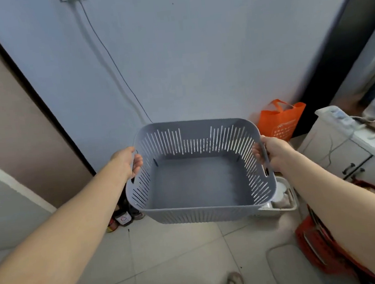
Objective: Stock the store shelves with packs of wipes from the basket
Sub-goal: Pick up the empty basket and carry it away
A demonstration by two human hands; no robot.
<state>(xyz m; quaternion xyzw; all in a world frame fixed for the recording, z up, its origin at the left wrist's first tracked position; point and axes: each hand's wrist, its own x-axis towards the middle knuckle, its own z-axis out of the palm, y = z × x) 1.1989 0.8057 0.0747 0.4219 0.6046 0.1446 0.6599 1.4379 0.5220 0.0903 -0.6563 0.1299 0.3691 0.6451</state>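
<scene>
above the tiled floor [170, 247], the left hand [127, 161] and right hand [269, 151] hold a grey slotted plastic basket [202, 207] in the air, fingers curled around its side handles; an orange fabric bag [280, 120] stands behind it.

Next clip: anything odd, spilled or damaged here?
The grey basket, held by the left hand and right hand at its side handles, is empty, with nothing in it to stock. Nothing looks spilled or broken.

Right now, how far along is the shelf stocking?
The grey basket is empty, so unloading looks finished. The left hand and right hand grip its side handles, holding it up. Nothing else of the job is in view, so what remains is unclear.
</scene>
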